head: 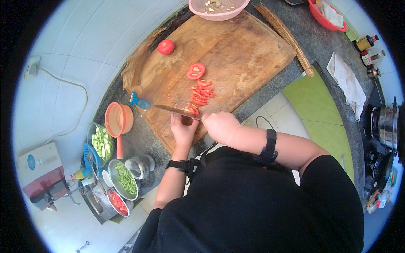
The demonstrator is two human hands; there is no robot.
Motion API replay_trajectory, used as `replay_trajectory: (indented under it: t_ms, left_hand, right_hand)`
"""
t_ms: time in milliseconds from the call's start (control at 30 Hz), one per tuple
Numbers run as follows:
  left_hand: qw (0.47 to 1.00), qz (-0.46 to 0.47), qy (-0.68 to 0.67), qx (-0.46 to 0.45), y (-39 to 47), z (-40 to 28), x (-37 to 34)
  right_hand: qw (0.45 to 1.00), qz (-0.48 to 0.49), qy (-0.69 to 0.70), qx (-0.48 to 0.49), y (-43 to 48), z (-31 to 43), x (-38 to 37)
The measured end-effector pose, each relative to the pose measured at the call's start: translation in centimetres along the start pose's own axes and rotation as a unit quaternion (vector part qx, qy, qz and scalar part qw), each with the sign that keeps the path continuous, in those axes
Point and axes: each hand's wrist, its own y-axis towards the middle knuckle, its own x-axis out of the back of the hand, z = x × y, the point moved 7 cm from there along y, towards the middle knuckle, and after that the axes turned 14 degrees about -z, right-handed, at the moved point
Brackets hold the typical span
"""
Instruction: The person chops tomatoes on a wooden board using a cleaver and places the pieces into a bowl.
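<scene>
My right hand (221,126) is closed around the handle of a kitchen knife, whose broad blade (172,109) points left across the wooden cutting board (240,47). Just beyond the blade lies a cut tomato piece (191,109). My left hand (184,131) is at the near side of the blade, thumb and fingers apart; whether they pinch anything is hidden. Tomato slices (201,92) form a loose row farther up the board, with a tomato half (196,71), cut face up, beyond them. A whole tomato (166,47) rests near the board's far left edge.
A blue peeler (139,101) lies at the board's left edge, beside an orange ladle (126,118). Left are bowls of sliced green vegetable (102,142), green pieces (126,178) and red pieces (117,202), near a stone mortar (139,169). A pink basket (218,15) stands at the back.
</scene>
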Motion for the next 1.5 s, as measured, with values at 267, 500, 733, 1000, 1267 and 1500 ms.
replay_trajectory:
  t_ms: [267,500,733,1000,1267,1500]
  left_hand:
    - [1.0,0.003,0.001,-0.026,0.4,0.0,-0.4]
    - [0.999,-0.02,0.006,-0.045,0.8,0.3,-0.2]
    - [0.998,0.026,0.003,0.052,0.8,1.3,-0.8]
    - [0.999,0.014,-0.014,0.046,0.5,1.3,-0.9]
    - [1.0,0.005,0.003,0.019,0.4,-0.1,-0.8]
    - [0.999,-0.038,-0.002,0.022,0.8,0.5,-0.3]
  right_hand:
    - [1.0,-0.003,0.01,-0.015,0.6,0.2,-0.3]
    - [1.0,0.002,0.01,-0.025,1.6,0.7,0.6]
    - [1.0,-0.003,0.029,-0.01,2.8,0.9,-0.2]
    - [0.998,0.048,0.003,-0.042,1.0,0.1,0.2]
    - [0.996,0.034,0.046,-0.071,4.6,-1.6,-2.8]
    - [0.998,0.037,0.038,-0.024,5.3,-2.1,-3.8]
